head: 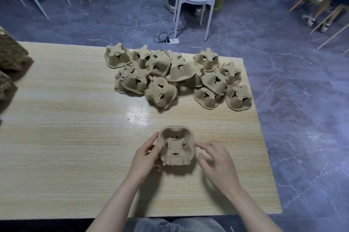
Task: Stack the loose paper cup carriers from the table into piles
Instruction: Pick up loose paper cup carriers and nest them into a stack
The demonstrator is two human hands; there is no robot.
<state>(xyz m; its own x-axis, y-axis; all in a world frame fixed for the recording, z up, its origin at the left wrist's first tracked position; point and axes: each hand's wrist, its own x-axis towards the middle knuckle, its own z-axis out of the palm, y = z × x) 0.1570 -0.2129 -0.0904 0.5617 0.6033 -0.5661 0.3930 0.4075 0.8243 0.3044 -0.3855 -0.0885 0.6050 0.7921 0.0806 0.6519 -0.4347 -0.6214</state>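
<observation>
Although one carrier is in hand, the job looks barely begun. A single moulded-pulp cup carrier (176, 145) sits near the front edge of the wooden table (66, 137), its open side tipped up toward the camera, so the inner walls and finger slots show. The left hand (146, 158) holds its left rim, thumb and fingers curled round the edge. The right hand (217, 163) is at the right side with fingers loosely bent; the fingertips (198, 145) touch or nearly touch the rim, but I cannot tell whether they actually pinch it.

Whether this is one carrier or a few already nested is hard to tell from this angle; it reads as one, or at most a very short pile.

Further back, toward the far right corner of the table, lies the heap of loose carriers (177, 78), a dozen or more, most lying bottom up and leaning on one another, none neatly nested. That heap is well apart from the hands and is the bulk of the work left.

At the left edge, some brown ridged shapes (9, 61) may be finished piles of carriers, though they are too cut off to be sure.
</observation>
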